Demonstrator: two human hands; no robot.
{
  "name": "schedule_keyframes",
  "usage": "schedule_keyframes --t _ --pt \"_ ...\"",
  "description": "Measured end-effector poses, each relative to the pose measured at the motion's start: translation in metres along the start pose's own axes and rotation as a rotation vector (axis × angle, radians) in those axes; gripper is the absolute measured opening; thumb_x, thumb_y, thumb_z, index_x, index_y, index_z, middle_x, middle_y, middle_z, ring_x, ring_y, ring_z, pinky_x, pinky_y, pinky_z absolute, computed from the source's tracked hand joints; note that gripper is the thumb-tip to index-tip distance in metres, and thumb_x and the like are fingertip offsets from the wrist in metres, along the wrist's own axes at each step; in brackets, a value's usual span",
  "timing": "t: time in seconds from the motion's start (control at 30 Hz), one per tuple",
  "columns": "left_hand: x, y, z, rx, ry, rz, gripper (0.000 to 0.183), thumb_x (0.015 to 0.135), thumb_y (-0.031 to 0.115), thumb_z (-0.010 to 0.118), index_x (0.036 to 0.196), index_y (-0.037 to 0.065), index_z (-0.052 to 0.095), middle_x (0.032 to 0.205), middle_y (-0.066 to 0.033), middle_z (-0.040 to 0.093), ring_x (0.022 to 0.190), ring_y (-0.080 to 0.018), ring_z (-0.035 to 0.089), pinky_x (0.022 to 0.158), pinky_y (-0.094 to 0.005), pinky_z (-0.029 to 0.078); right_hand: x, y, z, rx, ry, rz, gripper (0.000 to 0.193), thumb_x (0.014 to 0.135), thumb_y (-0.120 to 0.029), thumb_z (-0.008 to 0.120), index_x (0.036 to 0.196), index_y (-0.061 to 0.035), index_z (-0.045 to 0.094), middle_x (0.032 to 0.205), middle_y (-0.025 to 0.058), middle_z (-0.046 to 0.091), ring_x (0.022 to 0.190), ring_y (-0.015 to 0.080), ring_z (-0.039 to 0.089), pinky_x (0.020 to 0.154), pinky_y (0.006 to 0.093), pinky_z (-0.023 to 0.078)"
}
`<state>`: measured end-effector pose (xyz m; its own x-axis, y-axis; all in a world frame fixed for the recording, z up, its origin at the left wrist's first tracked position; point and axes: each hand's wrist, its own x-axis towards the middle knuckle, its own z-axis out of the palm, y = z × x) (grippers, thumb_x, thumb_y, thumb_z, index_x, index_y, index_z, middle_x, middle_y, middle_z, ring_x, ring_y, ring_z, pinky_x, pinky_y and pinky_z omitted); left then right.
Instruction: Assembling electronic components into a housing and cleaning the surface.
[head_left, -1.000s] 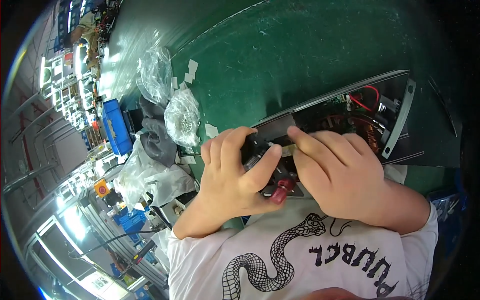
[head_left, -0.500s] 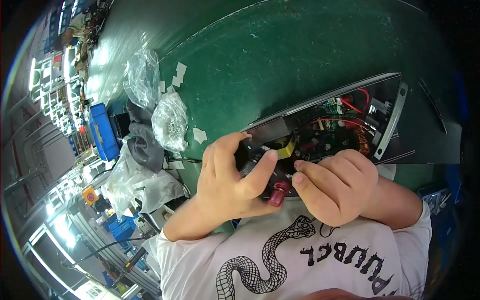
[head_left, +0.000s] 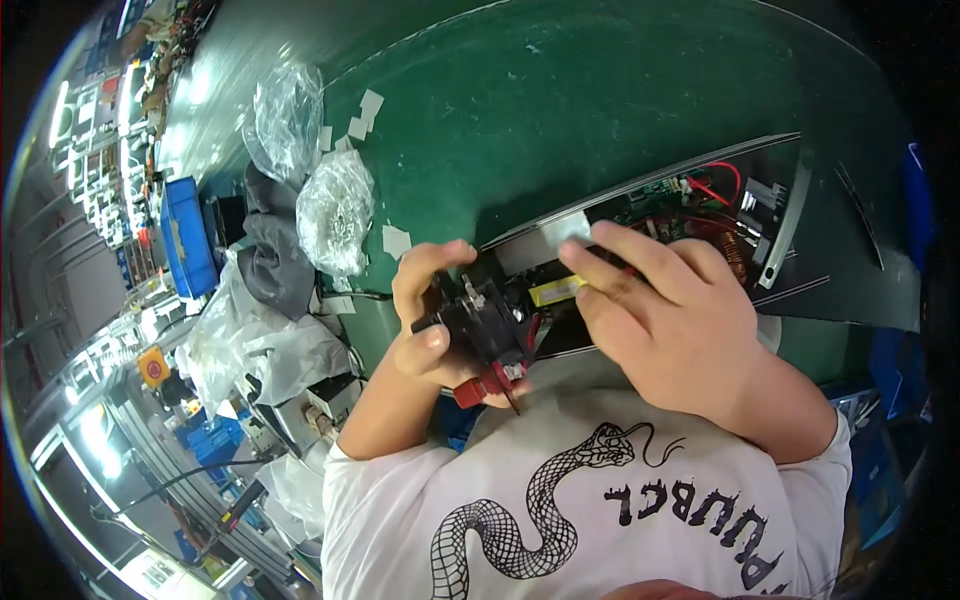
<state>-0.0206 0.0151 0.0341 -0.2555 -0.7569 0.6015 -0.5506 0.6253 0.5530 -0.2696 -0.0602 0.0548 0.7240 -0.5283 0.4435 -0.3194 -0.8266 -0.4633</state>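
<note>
A long black metal case [head_left: 548, 242] lies slantwise before me, its inside showing circuit boards, red wires and a copper coil [head_left: 733, 262]. At its left end, my left hand [head_left: 418, 362] is closed around a black end panel [head_left: 484, 322], tilted so that its metal terminals show. A red terminal knob [head_left: 480, 388] sticks out at the panel's lower side. Over the middle of the case is my right hand [head_left: 675, 325], its fingers stretched out and apart. Their tips are beside a yellow-wrapped part [head_left: 556, 291]; whether they touch it is hard to tell.
Left of the case lie clear plastic bags [head_left: 335, 215], small white paper pieces [head_left: 396, 241] and a dark grey cloth [head_left: 275, 255]. Further left stands a blue bin [head_left: 188, 238]. A thin dark strip [head_left: 860, 215] lies right of the case on the green tabletop [head_left: 600, 90].
My left hand has turned the end panel, bringing its terminals into view and swinging the red knob leftward. My right hand has come away from the knob, its pinched fingers spreading over the case.
</note>
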Motion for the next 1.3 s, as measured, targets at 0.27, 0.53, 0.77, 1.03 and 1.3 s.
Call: schedule_keyframes --t 0.27,0.53,0.77,1.03,1.3 --pt "-0.004 -0.005 0.003 -0.05 0.069 0.02 0.093 0.069 0.055 0.084 0.14 0.023 0.034 0.131 -0.0337 0.043 0.101 -0.0363 0.054 0.079 -0.0439 0.048 0.007 -0.003 -0.001 -0.047 -0.025 0.075 0.011 0.079 -0.01 0.067 0.088 -0.0101 0.062 0.116 0.0013 0.073 0.109 0.0212 0.061 0.086 0.0373 0.042" --pt "-0.002 -0.002 -0.001 -0.085 0.03 -0.005 0.091 0.066 0.048 0.087 0.138 0.022 0.038 0.132 -0.034 0.043 0.105 -0.0392 0.054 0.081 -0.0466 0.049 0.006 -0.004 0.0 -0.045 0.008 0.097 0.015 0.077 -0.009 0.07 0.088 -0.0109 0.06 0.115 0.0003 0.073 0.095 0.0196 0.062 0.082 0.0364 0.04" --pt "-0.001 0.003 0.003 -0.101 0.042 0.009 0.106 0.065 0.047 0.087 0.151 0.025 0.029 0.137 -0.0349 0.039 0.115 -0.044 0.052 0.09 -0.0482 0.05 0.005 -0.003 -0.004 -0.071 0.018 0.081 0.014 0.079 -0.008 0.069 0.088 -0.0115 0.06 0.116 0.0007 0.073 0.093 0.0198 0.062 0.081 0.0359 0.04" --pt "0.024 0.027 0.007 0.115 -0.081 -0.09 0.118 0.051 0.031 0.08 0.153 0.012 0.026 0.135 -0.0344 0.043 0.111 -0.0458 0.053 0.092 -0.0501 0.045 0.003 0.002 -0.016 0.341 0.011 0.188 0.013 0.09 0.001 0.06 0.102 -0.003 0.057 0.117 0.0129 0.071 0.101 0.0275 0.064 0.089 0.0392 0.048" --pt "0.031 0.034 0.022 0.108 -0.028 -0.148 0.113 0.05 0.028 0.079 0.148 0.0 0.031 0.125 -0.0289 0.051 0.102 -0.0396 0.055 0.081 -0.046 0.038 -0.006 0.006 -0.012 0.574 0.068 0.14 0.012 0.101 0.0 0.045 0.113 -0.0001 0.044 0.115 0.0298 0.066 0.095 0.0256 0.067 0.085 0.0355 0.052"
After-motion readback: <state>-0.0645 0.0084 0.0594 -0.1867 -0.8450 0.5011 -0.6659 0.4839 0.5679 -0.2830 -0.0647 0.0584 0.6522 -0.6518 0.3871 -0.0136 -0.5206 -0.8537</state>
